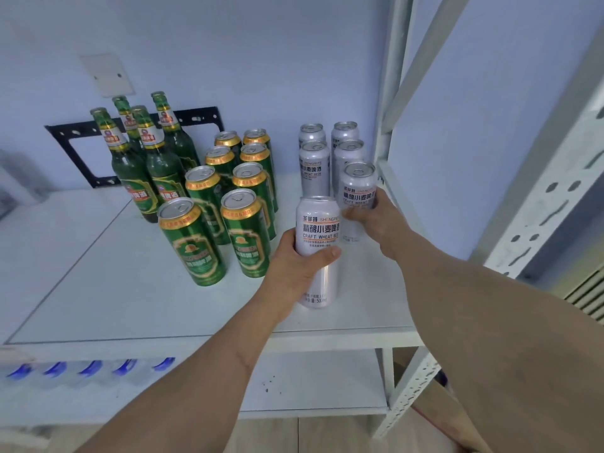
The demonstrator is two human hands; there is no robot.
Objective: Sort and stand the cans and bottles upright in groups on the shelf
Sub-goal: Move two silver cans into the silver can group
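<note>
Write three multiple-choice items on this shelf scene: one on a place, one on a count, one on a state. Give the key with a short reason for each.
1. Where do the green bottles stand on the shelf?
A. At the back left, behind the green cans
B. At the front right edge
C. Between the two rows of silver cans

2. How many green cans are standing?
A. Four
B. Eight
C. Twelve

3. What is the left hand doing?
A. Resting flat on the shelf
B. Gripping an upright silver can
C. Holding a green bottle by the neck

Key:
1 A, the bottles cluster by the wall, left of and behind the green cans.
2 B, two rows of four green cans show.
3 B, its fingers and thumb wrap the front silver can, while the right hand holds the silver can behind.
</note>
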